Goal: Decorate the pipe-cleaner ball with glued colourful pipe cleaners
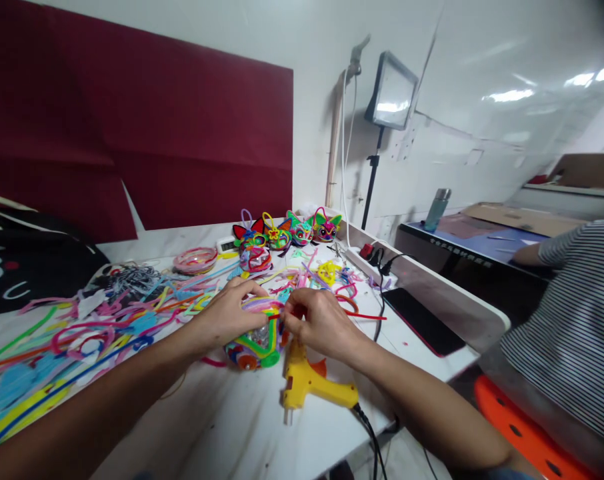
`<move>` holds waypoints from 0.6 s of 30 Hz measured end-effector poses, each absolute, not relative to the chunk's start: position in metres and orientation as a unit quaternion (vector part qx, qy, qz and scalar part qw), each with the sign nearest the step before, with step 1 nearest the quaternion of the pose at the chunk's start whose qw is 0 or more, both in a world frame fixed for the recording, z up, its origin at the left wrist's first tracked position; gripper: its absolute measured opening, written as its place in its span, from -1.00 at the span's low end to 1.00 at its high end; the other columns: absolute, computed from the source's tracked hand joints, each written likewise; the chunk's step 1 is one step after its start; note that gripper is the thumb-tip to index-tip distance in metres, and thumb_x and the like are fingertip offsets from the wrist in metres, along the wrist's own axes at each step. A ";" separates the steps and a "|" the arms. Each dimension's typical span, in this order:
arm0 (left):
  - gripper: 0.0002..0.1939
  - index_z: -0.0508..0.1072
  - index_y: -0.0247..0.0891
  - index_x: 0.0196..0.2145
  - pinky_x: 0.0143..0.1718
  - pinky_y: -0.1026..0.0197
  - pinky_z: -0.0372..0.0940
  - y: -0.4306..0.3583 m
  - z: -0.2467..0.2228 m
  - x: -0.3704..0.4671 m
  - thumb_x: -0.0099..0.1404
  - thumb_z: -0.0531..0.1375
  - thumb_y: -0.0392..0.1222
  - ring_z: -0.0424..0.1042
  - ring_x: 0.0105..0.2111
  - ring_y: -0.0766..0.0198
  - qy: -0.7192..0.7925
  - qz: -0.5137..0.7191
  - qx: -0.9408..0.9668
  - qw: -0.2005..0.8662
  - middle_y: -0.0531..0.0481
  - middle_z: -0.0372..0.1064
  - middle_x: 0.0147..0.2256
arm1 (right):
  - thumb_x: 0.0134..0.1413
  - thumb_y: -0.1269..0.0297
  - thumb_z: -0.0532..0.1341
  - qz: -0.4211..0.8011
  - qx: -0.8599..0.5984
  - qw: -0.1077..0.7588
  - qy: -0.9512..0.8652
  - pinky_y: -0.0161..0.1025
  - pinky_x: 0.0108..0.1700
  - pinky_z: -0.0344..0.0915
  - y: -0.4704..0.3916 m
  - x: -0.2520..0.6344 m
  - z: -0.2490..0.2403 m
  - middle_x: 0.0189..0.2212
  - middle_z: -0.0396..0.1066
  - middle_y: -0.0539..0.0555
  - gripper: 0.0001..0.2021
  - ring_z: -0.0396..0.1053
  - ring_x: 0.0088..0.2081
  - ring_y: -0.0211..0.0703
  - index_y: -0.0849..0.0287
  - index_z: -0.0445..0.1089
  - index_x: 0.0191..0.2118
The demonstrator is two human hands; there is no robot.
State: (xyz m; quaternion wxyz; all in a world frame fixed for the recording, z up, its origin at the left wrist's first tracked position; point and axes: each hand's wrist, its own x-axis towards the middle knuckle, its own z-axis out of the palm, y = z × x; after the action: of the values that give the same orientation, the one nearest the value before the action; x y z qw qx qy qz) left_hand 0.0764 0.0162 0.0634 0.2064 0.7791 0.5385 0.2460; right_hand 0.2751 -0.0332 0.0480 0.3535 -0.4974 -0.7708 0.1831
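My left hand (235, 310) is closed over the top of a round craft ornament (255, 343), clear in the middle and wrapped in green, yellow, blue and orange pipe cleaners. At the ornament's right side, the fingertips of my right hand (319, 321) are pinched together; what lies between them is hidden. Just below that hand, a yellow hot glue gun (302, 381) rests on the white table, its cord running off the front edge. Loose pipe cleaners (152, 320) in many colours spread to the left and behind the ornament.
Several finished-looking animal-face ornaments (302, 230) stand at the back. A black phone (425, 321) lies right, beside a power strip (365, 257) with cables. A lamp on a stand (393, 90) rises behind. At right, a person in a striped shirt (572, 313) sits at another table.
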 end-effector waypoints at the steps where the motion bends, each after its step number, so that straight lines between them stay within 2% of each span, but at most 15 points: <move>1: -0.54 0.55 -0.16 -0.23 0.09 -0.03 0.32 0.016 0.063 0.076 -0.14 0.21 -0.01 0.43 0.00 -0.09 0.537 0.247 0.779 0.210 -0.04 0.44 -0.11 | 0.10 0.43 0.25 0.164 -0.499 0.347 -0.777 -0.29 -0.34 0.12 -0.035 0.275 0.048 -0.46 0.48 0.01 -0.91 0.34 -0.44 -0.21 0.15 0.44 -0.41; 6: -0.56 0.52 -0.18 -0.24 -0.06 0.03 0.39 0.015 0.063 0.073 -0.10 0.18 0.02 0.49 -0.09 -0.05 0.525 0.241 0.780 0.242 -0.02 0.52 -0.19 | 0.12 0.42 0.24 0.137 -0.502 0.300 -0.799 -0.25 -0.30 0.15 -0.046 0.274 0.055 -0.34 0.56 0.12 -0.90 0.42 -0.34 -0.12 0.19 0.52 -0.30; 11: -0.50 0.52 -0.21 -0.22 -0.07 -0.01 0.38 0.014 0.065 0.073 -0.13 0.17 0.06 0.49 -0.07 -0.12 0.536 0.240 0.769 0.253 -0.07 0.53 -0.16 | 0.08 0.51 0.19 0.218 -0.485 0.321 -0.784 -0.29 -0.36 0.14 -0.053 0.275 0.055 -0.45 0.52 0.02 -0.83 0.38 -0.43 -0.20 0.16 0.52 -0.35; 13: -0.49 0.51 -0.21 -0.22 -0.06 -0.02 0.37 0.013 0.065 0.073 -0.13 0.16 0.06 0.49 -0.06 -0.13 0.538 0.240 0.767 0.255 -0.08 0.52 -0.15 | 0.09 0.51 0.17 0.277 -0.482 0.345 -0.756 -0.31 -0.39 0.16 -0.055 0.274 0.051 -0.51 0.46 -0.02 -0.84 0.37 -0.46 -0.22 0.16 0.48 -0.37; 18: -0.49 0.52 -0.20 -0.21 -0.02 -0.03 0.35 0.013 0.064 0.073 -0.12 0.16 0.05 0.48 -0.03 -0.12 0.538 0.243 0.768 0.250 -0.08 0.53 -0.11 | 0.18 0.42 0.11 0.523 -0.427 0.380 -0.632 -0.35 -0.50 0.31 -0.063 0.263 0.036 -0.54 0.29 -0.07 -0.86 0.41 -0.55 -0.24 0.15 0.33 -0.40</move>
State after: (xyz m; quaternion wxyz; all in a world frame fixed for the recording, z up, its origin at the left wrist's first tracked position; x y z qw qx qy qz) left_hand 0.0734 0.0125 0.0636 0.2496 0.7677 0.5380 0.2428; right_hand 0.2635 -0.0627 0.0358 0.3799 -0.4269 -0.6325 0.5228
